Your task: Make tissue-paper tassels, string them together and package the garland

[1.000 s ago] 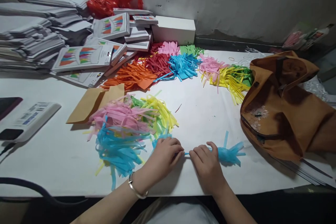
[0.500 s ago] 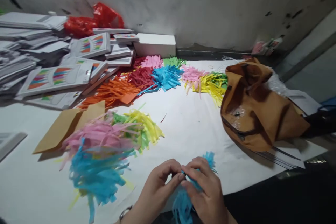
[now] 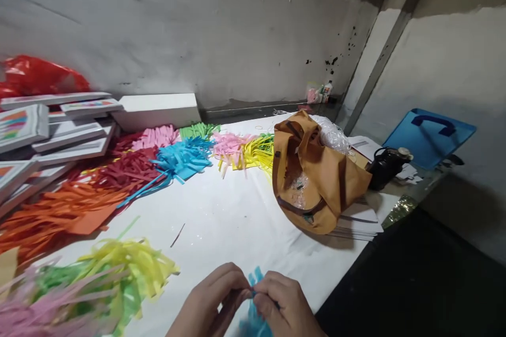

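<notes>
The left hand [image 3: 213, 299] and right hand [image 3: 286, 304] meet, thumbs and fingertips pinched closed on the narrow middle of a blue tassel [image 3: 256, 325], its strips showing above and below (the lower end is cut off). It is at the near side of the white table [image 3: 221, 226], with yellow tassels [image 3: 136, 260] to the left and a brown bag [image 3: 340, 179] farther back, to the right.

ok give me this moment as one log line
left hand: pinching blue tassel | right hand: pinching same | beyond: brown bag on white table
</notes>
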The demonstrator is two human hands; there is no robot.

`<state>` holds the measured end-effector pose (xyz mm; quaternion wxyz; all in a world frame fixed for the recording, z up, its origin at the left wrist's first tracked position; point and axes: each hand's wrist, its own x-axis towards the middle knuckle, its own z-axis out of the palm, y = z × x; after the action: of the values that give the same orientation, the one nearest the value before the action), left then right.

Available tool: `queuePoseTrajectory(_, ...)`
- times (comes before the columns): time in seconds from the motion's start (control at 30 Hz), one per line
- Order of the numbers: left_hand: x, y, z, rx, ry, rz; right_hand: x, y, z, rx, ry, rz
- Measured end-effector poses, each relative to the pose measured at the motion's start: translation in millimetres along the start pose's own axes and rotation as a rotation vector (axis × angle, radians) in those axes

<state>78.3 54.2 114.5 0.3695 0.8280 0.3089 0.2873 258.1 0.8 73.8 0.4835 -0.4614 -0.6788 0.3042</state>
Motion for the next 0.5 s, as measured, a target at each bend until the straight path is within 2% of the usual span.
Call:
queuePoseTrajectory(0.07, 16, 1, 7.9, -0.006, -0.006, -0.033, 0, 11, -11, 0.007, 0.010, 0.077)
queuePoseTrajectory(0.13, 38, 1, 16.8, -0.053, 0.028, -0.079, -2, 28, -18, -0.050, 0.114, 0.131)
queuePoseTrajectory(0.23, 89, -8, 34.8, -0.063, 0.159, -0.152, -5, 54, -20, -0.164, 0.312, 0.154)
queuePoseTrajectory(0.27, 110, -13, 42.3, -0.030, 0.167, -0.150, -6, 62, -19, -0.195, 0.352, 0.148)
queuePoseTrajectory(0.4, 198, -43, 75.6, 0.105, 0.082, -0.113, -8, 83, -11, -0.253, 0.409, 0.090)
queuePoseTrajectory(0.5, 245, -63, 95.8, 0.142, 0.009, -0.082, -9, 91, -4, -0.278, 0.430, 0.035)
